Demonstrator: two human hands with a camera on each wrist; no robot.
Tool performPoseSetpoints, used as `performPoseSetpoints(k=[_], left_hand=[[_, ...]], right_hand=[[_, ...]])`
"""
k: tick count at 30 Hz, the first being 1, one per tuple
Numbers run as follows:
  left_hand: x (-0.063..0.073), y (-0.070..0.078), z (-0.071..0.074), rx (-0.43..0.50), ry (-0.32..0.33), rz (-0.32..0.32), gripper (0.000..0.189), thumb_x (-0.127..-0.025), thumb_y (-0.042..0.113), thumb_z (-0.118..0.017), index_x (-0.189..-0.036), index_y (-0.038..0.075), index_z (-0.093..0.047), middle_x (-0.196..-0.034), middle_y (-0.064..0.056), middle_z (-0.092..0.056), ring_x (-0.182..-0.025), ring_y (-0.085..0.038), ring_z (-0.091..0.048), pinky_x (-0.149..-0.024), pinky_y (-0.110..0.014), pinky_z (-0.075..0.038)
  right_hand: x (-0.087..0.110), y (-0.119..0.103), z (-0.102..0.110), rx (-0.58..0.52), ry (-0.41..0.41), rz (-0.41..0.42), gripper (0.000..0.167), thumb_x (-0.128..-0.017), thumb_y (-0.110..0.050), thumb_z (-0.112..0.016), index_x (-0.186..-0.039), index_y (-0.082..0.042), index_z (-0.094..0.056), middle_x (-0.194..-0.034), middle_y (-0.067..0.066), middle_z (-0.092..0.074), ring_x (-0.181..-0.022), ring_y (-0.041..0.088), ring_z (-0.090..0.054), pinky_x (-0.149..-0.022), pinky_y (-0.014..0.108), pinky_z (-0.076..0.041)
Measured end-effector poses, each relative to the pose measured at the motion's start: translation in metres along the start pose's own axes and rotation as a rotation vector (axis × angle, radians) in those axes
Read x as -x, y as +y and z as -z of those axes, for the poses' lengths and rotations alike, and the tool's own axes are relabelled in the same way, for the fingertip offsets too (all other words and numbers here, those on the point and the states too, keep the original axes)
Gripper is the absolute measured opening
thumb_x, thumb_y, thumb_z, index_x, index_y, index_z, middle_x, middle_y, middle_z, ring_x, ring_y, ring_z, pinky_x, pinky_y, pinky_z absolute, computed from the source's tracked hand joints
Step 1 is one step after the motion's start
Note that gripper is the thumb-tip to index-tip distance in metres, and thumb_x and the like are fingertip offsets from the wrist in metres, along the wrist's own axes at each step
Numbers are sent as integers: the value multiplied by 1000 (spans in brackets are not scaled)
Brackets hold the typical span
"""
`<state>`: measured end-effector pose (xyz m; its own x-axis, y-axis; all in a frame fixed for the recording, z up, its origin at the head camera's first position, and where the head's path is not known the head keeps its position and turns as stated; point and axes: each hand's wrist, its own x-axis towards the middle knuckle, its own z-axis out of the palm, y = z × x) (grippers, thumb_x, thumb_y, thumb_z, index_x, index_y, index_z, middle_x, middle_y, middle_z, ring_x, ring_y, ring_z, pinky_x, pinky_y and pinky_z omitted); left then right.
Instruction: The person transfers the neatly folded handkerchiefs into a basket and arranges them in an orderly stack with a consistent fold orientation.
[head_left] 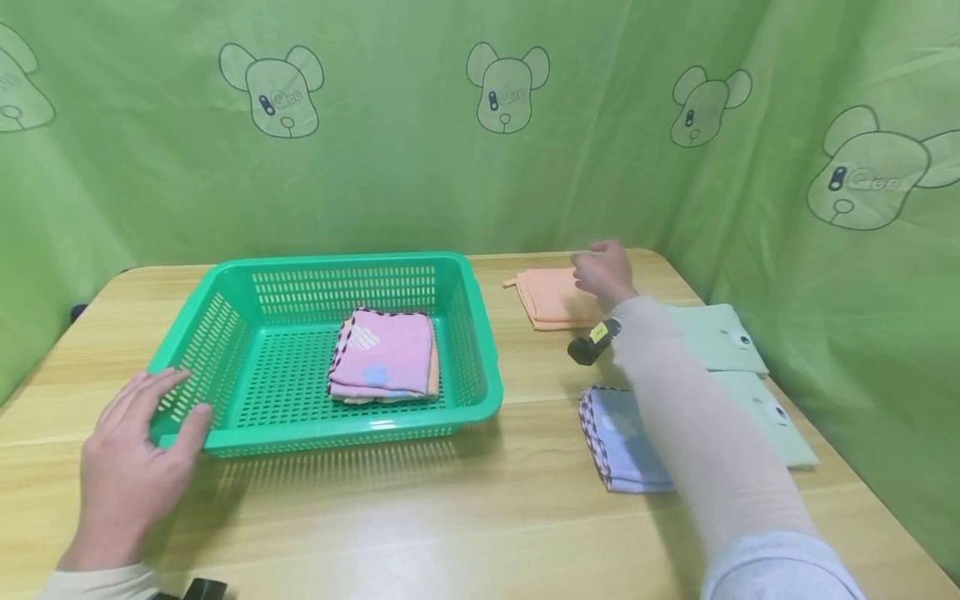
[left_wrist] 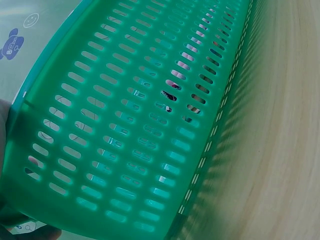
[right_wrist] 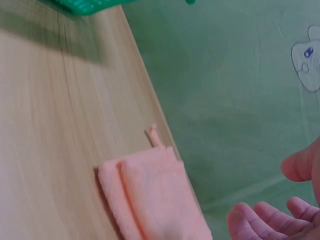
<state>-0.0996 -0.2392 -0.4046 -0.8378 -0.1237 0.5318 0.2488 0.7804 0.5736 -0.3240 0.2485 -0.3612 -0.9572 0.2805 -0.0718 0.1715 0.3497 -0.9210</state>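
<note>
The table (head_left: 420, 525) carries a green basket (head_left: 360, 423), nearer its left edge than its right. Two pale green cloths (head_left: 708, 346) lie along the right edge, with a blue cloth (head_left: 618, 425) beside them. An orange cloth (head_left: 547, 298) lies toward the far right corner. A pink cloth (head_left: 386, 354) sits in the basket's right half. Your left hand (head_left: 135, 458) rests, fingers relaxed, at the basket's near left corner; your right hand (head_left: 606, 271), released, hovers by the orange cloth.
</note>
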Motion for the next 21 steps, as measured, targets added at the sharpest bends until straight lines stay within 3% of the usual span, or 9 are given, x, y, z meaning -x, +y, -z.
performPoseSetpoints(k=[10, 13, 21], left_hand=[[1, 0, -1, 7, 12, -8, 42, -90, 17, -61, -127, -2, -57, -132, -30, -52, -133, -47, -36, -113, -59, -20], [0, 0, 0, 5, 9, -5, 42, -90, 17, -61, -127, -2, -57, -132, -30, -52, -133, -47, -36, -112, -59, -19], [-2, 1, 0, 2, -12, 8, 43, -91, 18, -60, -129, -2, -56, -134, -30, -50, -134, -47, -34, -112, -61, -17]], right_hand=[[-10, 20, 14, 122, 26, -23, 63, -94, -16, -53, -147, 3, -26, -130, 25, -50, -110, 34, -56, -92, 38, -51], [-12, 25, 19, 153, 33, -55, 65, -94, -18, -53, -149, 0, -24, -135, 24, -46, -109, 33, -55, -94, 41, -48], [-12, 40, 29, 213, 21, -78, 72, -90, -18, -55, -150, 0, -19, -152, 25, -26, -132, 43, -33, -108, 51, -34]])
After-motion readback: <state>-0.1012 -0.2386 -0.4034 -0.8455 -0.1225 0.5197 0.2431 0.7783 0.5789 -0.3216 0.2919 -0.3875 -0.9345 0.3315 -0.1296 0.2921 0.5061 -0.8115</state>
